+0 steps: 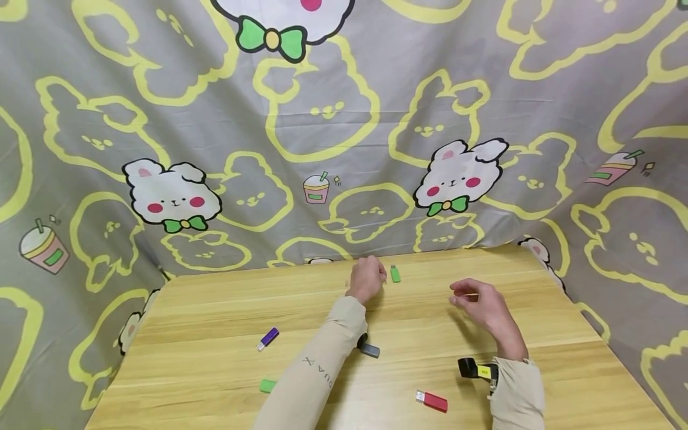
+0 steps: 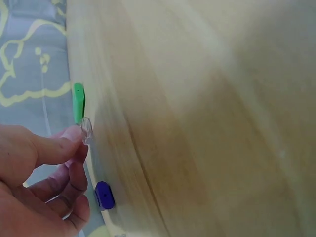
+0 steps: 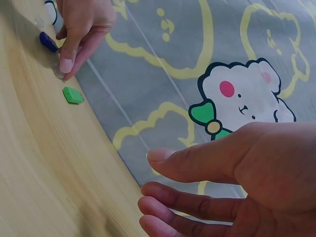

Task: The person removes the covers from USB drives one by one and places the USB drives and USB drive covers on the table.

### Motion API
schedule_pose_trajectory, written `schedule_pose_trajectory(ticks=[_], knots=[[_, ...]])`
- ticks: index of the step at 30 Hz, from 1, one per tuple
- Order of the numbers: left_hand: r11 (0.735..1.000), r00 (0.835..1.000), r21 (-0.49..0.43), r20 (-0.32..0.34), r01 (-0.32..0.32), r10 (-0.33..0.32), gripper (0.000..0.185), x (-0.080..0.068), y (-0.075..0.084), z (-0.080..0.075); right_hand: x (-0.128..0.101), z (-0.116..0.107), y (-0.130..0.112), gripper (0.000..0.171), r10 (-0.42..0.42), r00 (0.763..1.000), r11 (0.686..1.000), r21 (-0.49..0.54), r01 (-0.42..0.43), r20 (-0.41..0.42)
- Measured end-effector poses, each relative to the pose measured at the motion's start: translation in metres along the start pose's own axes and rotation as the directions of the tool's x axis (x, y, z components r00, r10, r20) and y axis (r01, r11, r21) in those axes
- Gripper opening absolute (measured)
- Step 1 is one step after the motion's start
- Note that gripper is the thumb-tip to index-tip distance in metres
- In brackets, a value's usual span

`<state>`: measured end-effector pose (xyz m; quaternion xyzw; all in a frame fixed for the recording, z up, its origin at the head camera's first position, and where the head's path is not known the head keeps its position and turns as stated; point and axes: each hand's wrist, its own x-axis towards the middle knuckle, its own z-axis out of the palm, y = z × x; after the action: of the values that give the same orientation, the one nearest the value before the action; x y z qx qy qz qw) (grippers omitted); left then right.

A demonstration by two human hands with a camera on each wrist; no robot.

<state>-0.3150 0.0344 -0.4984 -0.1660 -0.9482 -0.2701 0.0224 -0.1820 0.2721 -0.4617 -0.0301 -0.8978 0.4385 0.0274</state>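
Observation:
My left hand [image 1: 367, 278] is at the far edge of the wooden table [image 1: 215, 310], fingers curled. Its thumb and fingertips [image 2: 74, 136] pinch a small clear cap [image 2: 87, 129] against the tabletop; the right wrist view shows the same clear cap [image 3: 58, 73] under the left hand [image 3: 81, 24]. A green cap [image 1: 395, 274] [image 2: 78, 102] [image 3: 73, 95] lies just beyond the fingers. On the other side of the hand sits a small blue piece [image 2: 104, 195] [image 3: 48, 42]. My right hand [image 1: 475, 298] [image 3: 207, 192] hovers to the right, fingers relaxed and holding nothing.
Nearer on the table lie a purple USB stick [image 1: 267, 338], another green cap [image 1: 267, 385], a red USB stick [image 1: 432, 400] and a grey piece [image 1: 369, 349] beside my left forearm. A bunny-print cloth [image 1: 344, 149] hangs behind and beside the table.

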Motion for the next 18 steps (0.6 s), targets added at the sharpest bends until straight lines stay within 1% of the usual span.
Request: schedule_pose_trajectory(ticks=[2, 5, 8, 11, 15, 18], knots=[[0.999, 1.0, -0.043, -0.001, 0.006, -0.006, 0.019, -0.003, -0.001, -0.001, -0.001, 0.0, -0.001, 0.03, 0.005, 1.0, 1.0, 0.001, -0.005, 0.006], [0.991, 1.0, -0.135, -0.028, -0.003, -0.001, 0.014, -0.008, -0.003, -0.006, -0.001, 0.001, -0.003, 0.03, 0.011, 1.0, 1.0, -0.002, -0.011, 0.014], [0.972, 0.999, -0.234, -0.051, -0.009, -0.003, 0.011, -0.014, -0.006, -0.014, -0.001, 0.002, -0.003, 0.031, 0.014, 1.0, 1.0, 0.002, -0.014, 0.021], [0.95, 0.996, -0.31, -0.084, -0.032, 0.006, 0.011, -0.023, -0.011, -0.021, 0.0, 0.004, -0.003, 0.03, 0.009, 1.0, 1.0, 0.004, -0.009, 0.026], [0.929, 0.99, -0.365, -0.142, -0.055, 0.003, 0.012, -0.042, -0.02, -0.033, 0.001, 0.007, -0.005, 0.028, -0.008, 1.0, 1.0, 0.0, 0.008, 0.026], [0.922, 0.981, -0.385, -0.191, -0.039, -0.038, 0.012, -0.057, -0.03, -0.042, 0.001, 0.009, -0.005, 0.027, -0.02, 0.999, 1.0, -0.003, 0.02, 0.028]])
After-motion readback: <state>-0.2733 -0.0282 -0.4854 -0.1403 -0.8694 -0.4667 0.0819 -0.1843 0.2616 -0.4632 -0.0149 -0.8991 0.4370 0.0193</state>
